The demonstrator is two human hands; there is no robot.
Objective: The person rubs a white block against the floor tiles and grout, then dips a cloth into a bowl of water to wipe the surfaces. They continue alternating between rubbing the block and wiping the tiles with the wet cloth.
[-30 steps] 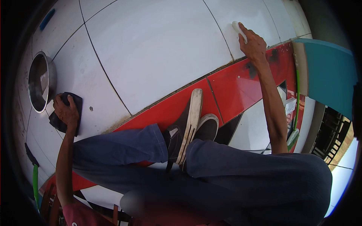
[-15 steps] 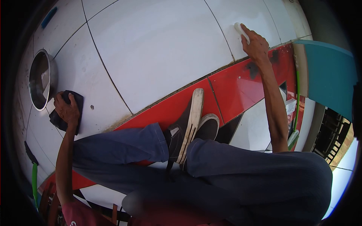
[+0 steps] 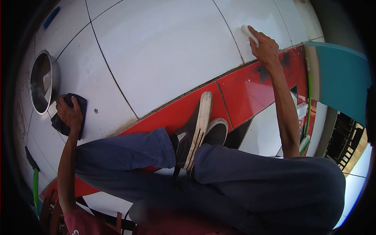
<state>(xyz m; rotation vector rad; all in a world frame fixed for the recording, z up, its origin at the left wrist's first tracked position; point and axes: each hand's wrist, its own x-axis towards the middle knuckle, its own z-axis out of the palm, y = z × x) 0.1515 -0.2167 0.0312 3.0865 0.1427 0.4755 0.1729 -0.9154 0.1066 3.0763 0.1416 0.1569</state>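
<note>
My left hand rests on a folded black cloth at the left, its fingers curled over it, just beside a metal bowl that holds some liquid. At the upper right my right hand grips a white pad-like object and presses it against the white tiles, above the red tile border. What the pad is made of cannot be made out.
My crossed legs and dark shoes take up the lower middle. A blue object lies at the upper left. Green-handled tools are at the far left and right. A teal panel stands at the right.
The view has shifted very slightly. My right hand and the white pad have made small movements over the same tile. My left hand stays on the black cloth.
</note>
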